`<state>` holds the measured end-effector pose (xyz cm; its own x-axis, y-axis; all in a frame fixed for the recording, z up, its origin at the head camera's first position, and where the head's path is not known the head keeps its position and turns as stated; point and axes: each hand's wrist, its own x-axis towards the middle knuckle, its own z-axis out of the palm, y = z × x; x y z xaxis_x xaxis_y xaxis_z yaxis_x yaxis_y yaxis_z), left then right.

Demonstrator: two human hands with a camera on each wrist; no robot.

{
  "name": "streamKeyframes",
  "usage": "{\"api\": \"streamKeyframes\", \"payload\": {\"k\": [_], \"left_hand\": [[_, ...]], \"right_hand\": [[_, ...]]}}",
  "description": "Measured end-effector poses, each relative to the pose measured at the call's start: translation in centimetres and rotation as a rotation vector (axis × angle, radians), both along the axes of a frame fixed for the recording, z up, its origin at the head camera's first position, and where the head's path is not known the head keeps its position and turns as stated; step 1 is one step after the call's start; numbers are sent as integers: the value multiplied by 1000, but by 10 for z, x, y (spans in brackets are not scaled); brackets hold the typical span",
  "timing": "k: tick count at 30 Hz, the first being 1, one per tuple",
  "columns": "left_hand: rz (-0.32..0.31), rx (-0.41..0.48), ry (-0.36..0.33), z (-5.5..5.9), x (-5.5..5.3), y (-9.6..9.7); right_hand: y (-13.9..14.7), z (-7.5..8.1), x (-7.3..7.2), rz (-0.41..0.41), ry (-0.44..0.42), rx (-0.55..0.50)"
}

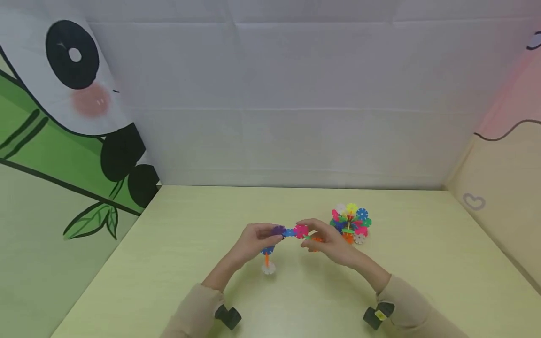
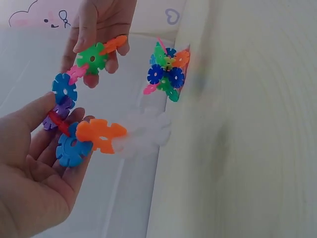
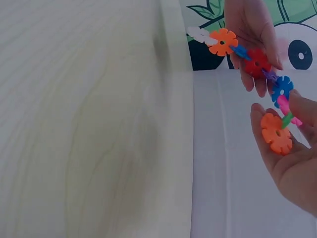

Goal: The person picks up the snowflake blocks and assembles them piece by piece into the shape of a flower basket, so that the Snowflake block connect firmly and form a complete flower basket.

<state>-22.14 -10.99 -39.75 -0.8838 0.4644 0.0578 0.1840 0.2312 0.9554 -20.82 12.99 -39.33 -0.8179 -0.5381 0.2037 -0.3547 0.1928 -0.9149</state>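
Note:
Both hands hold up one chain of interlocked notched snowflake discs. My left hand (image 1: 253, 238) pinches it around the purple disc (image 2: 60, 107) and red disc (image 3: 258, 63). From there the blue disc (image 2: 72, 148), orange disc (image 2: 101, 136) and white disc (image 1: 268, 268) hang below the left fingers. At the other end my right hand (image 1: 331, 241) grips the chain near the pink disc (image 1: 300, 231) and green disc (image 2: 92, 58), with an end orange disc (image 3: 276, 134) against its fingers. Another blue disc (image 1: 289, 233) spans the gap between the hands.
Behind the right hand, a ball-shaped cluster of many-coloured snowflake discs (image 1: 351, 224) sits on the pale wooden table (image 1: 422, 263). A white sheet (image 1: 296, 141) rises along the table's back edge, and printed cartoon panels (image 1: 38, 263) stand at the sides.

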Motion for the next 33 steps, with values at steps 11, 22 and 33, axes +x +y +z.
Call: {"api": "streamKeyframes", "payload": {"k": [11,22,33], "left_hand": [[-32,60,109,-4,2,-3],[13,65,151,-1,-2,-2],[31,43,155,-5,-3,-6]], "right_hand": [[10,-8,-2,-96,-38,-164],[46,6,-17,-205,74,95],[131,-4,-45,-446,161,436]]}}
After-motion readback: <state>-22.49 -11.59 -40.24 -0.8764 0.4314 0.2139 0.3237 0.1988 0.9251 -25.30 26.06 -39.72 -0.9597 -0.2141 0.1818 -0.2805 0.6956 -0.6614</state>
